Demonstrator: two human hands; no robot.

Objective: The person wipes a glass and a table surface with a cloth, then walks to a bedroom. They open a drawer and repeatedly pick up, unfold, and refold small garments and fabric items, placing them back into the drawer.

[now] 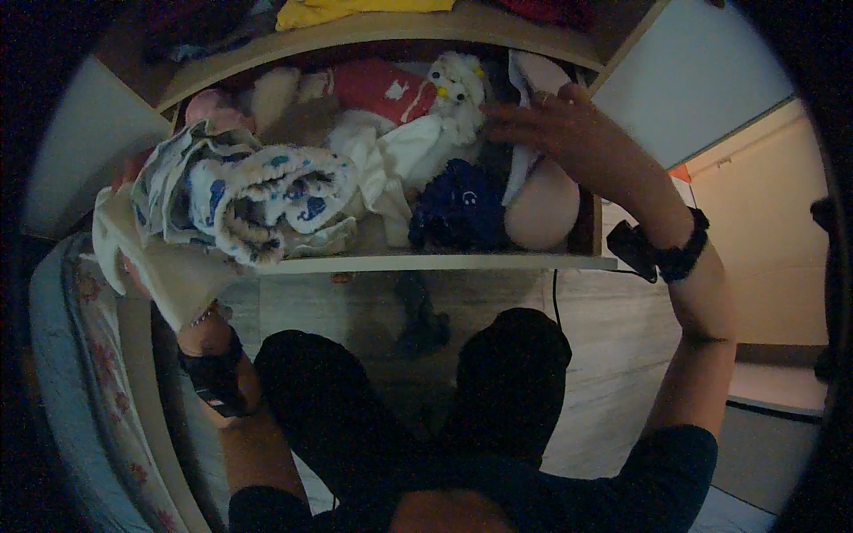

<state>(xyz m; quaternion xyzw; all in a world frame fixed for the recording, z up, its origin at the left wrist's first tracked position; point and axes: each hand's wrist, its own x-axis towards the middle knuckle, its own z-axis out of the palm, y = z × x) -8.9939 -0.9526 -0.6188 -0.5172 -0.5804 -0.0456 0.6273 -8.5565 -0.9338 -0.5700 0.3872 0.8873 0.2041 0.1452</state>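
Note:
My left hand [136,256] holds a stack of folded cloths [176,186] with a white cloth [160,280] draped over the palm, at the left end of an open drawer [433,264]. A printed piece with gathered elastic edges [266,200] lies on the stack's right side. My right hand [540,126] is over the drawer's right part, its fingers spread beside a white fluffy toy with black eyes [460,96]; it seems to hold nothing. Near it lie a dark blue item [460,206], a pale rounded item [543,210], a red cloth [380,86] and white fabric [393,160].
A shelf with a yellow cloth [363,12] is above the drawer. White cabinet doors [693,73] stand open on both sides. A floral mattress [100,346] is at the left. A dark cloth [420,320] lies on the floor between my knees, and a cable [555,300] runs at the right.

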